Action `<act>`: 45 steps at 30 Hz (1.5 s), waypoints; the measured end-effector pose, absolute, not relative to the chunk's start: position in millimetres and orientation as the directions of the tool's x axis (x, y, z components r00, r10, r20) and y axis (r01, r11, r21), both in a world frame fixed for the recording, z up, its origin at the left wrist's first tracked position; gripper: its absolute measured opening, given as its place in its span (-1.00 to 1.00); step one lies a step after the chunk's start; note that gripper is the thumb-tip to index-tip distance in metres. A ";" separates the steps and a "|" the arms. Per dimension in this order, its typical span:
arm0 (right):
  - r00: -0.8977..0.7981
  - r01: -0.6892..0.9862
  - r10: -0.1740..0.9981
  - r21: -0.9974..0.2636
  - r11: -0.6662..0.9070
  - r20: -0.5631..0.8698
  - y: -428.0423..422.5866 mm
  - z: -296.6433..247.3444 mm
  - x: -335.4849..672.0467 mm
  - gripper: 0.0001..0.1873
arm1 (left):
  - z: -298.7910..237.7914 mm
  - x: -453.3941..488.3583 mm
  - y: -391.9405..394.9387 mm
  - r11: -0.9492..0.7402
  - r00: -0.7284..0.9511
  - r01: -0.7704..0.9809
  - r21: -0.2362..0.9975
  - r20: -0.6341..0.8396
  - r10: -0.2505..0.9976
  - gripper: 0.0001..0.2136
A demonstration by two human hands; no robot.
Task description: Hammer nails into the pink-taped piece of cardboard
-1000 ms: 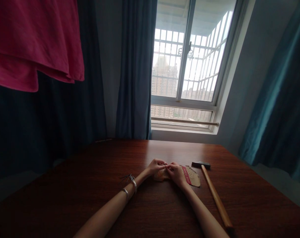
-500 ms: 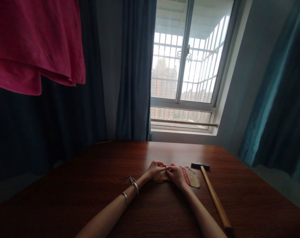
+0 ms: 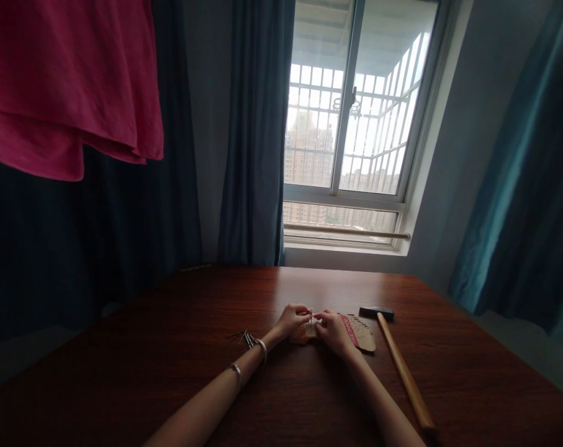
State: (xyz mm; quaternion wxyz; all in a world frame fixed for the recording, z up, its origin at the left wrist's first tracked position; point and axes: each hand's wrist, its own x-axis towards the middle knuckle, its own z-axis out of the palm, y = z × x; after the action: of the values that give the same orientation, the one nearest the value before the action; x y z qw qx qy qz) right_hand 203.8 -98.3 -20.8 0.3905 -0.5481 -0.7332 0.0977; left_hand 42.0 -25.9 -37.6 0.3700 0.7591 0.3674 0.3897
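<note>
A flat, insole-shaped piece (image 3: 365,339) with a red band and rows of dark marks lies on the table under my hands. The fingers of my left hand (image 3: 293,318) are closed in a pinch on a thin upright nail (image 3: 311,315) over the left part of the insole. Curled over the middle of the insole, my right hand (image 3: 333,331) has its fingertips close to the nail. Whether they touch it is too small to tell. Several dark nails (image 3: 248,339) lie loose beside my left wrist.
A hammer (image 3: 405,366) lies right of my right arm, its black head away from me. Brown wooden table (image 3: 188,329) all around. Pink cloth (image 3: 71,87) hangs at upper left. Blue curtains (image 3: 256,136) and a barred window (image 3: 346,124) stand behind.
My fingertips, which were together, have moved slightly apart, and the upright nail now shows between them. My left wrist has shifted a little right. The hammer and loose nails stay put.
</note>
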 end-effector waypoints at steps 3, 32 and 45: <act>-0.097 0.802 0.892 -0.496 0.332 0.441 -117.5 -5.4 218.2 -0.70 | -40.0 42.8 -25.3 -0.444 0.415 0.262 0.857 0.316 0.853 -0.75; 0.487 0.606 0.856 -0.773 -0.186 0.175 -239.9 -18.5 338.1 -0.71 | -30.9 41.6 -34.1 -0.463 0.439 0.216 0.860 0.338 0.832 -0.84; 0.042 -0.295 0.983 -0.942 -0.158 -0.178 -270.4 35.8 240.7 -0.19 | -45.9 44.4 -23.6 -0.465 0.440 0.231 0.855 0.334 0.833 -0.83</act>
State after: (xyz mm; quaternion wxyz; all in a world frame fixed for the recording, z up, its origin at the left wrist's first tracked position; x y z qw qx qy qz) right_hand 240.7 -270.4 35.8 0.5405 -0.4786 -0.3593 0.5913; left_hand 44.4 -23.6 -45.9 0.3801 0.7588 0.3508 0.3959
